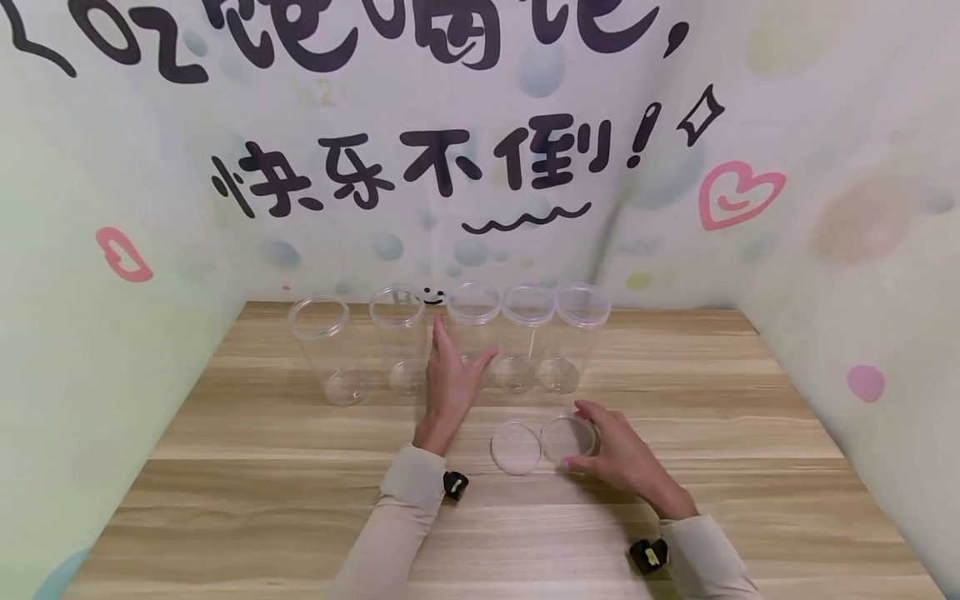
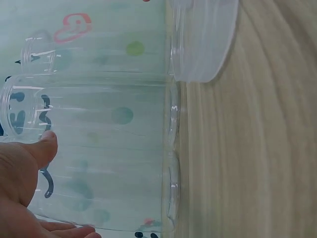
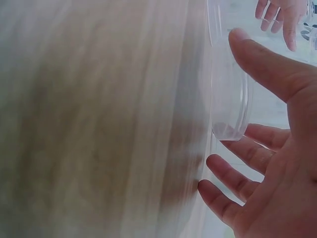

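Clear plastic jars stand upright in a row at the back of the table; the third jar from the left (image 1: 474, 302) is beside my left hand (image 1: 452, 383). That hand's fingers point straight along the jar's left side, with the thumb spread across its front; in the left wrist view, whether it touches the jar (image 2: 109, 183) is unclear. Two clear round lids lie in front of the row. My right hand (image 1: 618, 450) has its thumb and spread fingers around the right lid (image 1: 566, 440). The left lid (image 1: 516, 448) lies next to it.
The two leftmost jars (image 1: 320, 317) stand apart, left of my left hand. Close together on the right are two more jars, including the rightmost jar (image 1: 583, 304). A printed cloth (image 1: 480, 242) hangs behind the wooden table (image 1: 270, 500) and along its sides.
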The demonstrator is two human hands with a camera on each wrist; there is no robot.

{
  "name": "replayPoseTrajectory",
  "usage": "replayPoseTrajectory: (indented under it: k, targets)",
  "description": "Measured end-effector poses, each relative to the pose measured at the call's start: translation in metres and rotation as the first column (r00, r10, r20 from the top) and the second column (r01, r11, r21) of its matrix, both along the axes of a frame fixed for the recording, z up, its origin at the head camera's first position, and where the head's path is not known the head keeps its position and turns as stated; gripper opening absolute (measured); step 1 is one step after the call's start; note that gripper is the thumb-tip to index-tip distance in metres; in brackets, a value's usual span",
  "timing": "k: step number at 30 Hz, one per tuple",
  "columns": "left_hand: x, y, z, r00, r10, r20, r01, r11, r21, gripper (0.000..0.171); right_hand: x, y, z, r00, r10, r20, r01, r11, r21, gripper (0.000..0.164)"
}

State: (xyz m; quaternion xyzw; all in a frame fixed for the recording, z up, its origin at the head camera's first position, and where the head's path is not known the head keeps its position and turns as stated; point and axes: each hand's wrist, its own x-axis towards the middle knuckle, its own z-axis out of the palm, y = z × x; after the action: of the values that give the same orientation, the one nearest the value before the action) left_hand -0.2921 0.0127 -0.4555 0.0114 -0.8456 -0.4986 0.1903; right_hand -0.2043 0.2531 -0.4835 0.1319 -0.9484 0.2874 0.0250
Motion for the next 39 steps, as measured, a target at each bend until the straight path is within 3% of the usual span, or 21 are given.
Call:
replayPoseTrajectory:
  k: [13,28,33,39]
  targets:
    - [0.01,-0.006,0.003,0.998,-0.015,-0.056,0.013,1.0,-0.021,0.088,0.002,-0.003,-0.002,1.0,-0.02,-0.007,0.02,0.999,0.045,0.093]
    - [0.044,-0.018,0.026,0.991,-0.044,-0.124,0.027,0.991,-0.131,0.087,0.003,-0.003,0.0,0.999,0.026,-0.042,-0.021,0.994,0.103,0.096]
    - [0.055,-0.022,0.04,0.986,-0.078,-0.149,0.052,0.984,-0.173,0.088,0.003,-0.002,0.011,0.999,0.03,-0.012,-0.029,0.996,0.085,0.094]
    - [0.063,-0.026,0.053,0.971,-0.116,-0.207,0.068,0.972,-0.225,0.093,0.005,-0.007,0.039,0.999,0.027,-0.024,-0.028,0.999,-0.045,0.087]
